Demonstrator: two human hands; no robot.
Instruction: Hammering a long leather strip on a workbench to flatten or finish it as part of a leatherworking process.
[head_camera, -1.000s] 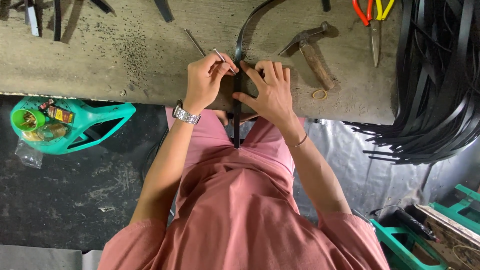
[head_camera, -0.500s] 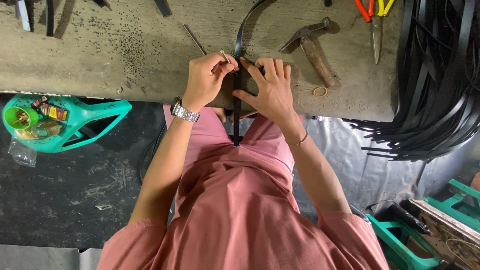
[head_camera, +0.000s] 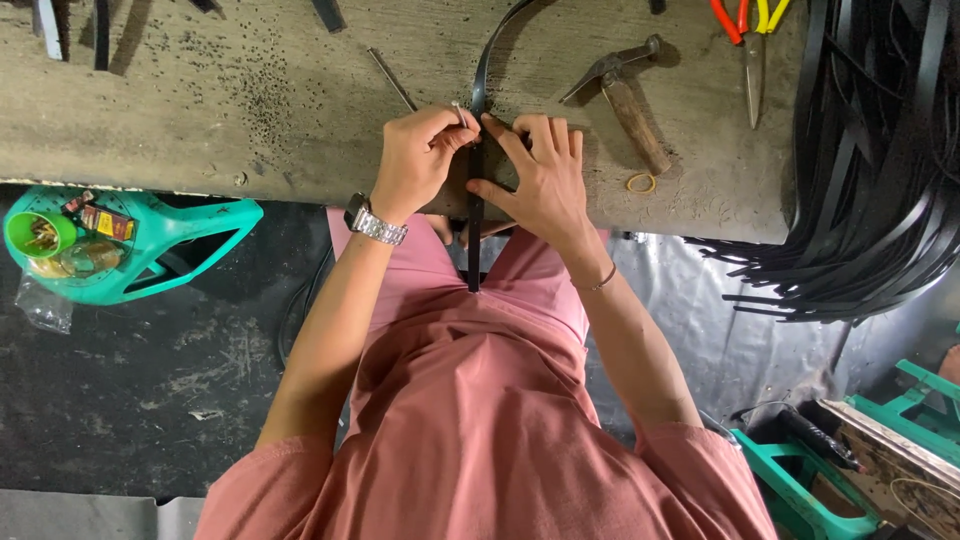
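Even, soft daylight falls on the workbench; tools cast short, faint shadows. Focus is sharp throughout, with no glare and slight wide-angle stretching near the edges.

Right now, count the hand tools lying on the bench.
2 in plain view: a hammer right of the hands, and pliers at the top edge, partly cropped. Dark items top left are unclear.

Left hand pinching, right hand flat, fingers spread

strap: black | stool: teal | pliers: red, yellow
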